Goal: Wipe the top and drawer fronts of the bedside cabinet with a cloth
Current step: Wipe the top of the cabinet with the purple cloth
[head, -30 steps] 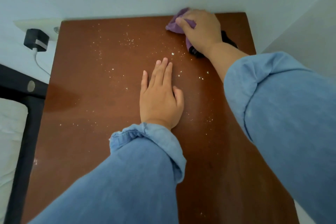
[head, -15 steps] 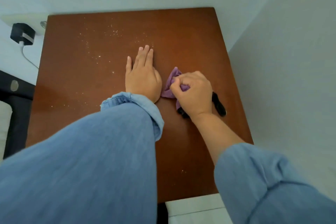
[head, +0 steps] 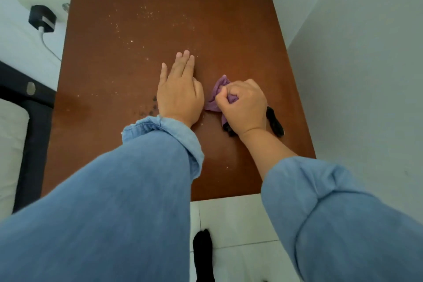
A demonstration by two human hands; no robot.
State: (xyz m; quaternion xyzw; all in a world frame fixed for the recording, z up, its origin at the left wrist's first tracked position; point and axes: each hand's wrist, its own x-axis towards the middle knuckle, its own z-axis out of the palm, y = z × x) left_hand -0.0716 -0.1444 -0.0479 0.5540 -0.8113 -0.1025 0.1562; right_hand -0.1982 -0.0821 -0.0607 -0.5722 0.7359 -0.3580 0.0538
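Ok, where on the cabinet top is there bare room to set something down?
Free: the right back corner of the cabinet top by the walls, and the left edge near the bed frame. Crowded: mid-front, with the left hand, the right hand and the cloth.

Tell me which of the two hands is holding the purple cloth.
The right hand, fisted around the bunched purple cloth; the left hand lies flat and empty on the brown wooden cabinet top.

No readable text, labels, brands or numbers anywhere; the cabinet top [head: 137,71], purple cloth [head: 218,92], black wall charger [head: 42,18] and denim sleeves [head: 128,201] all show plain, unmarked surfaces.
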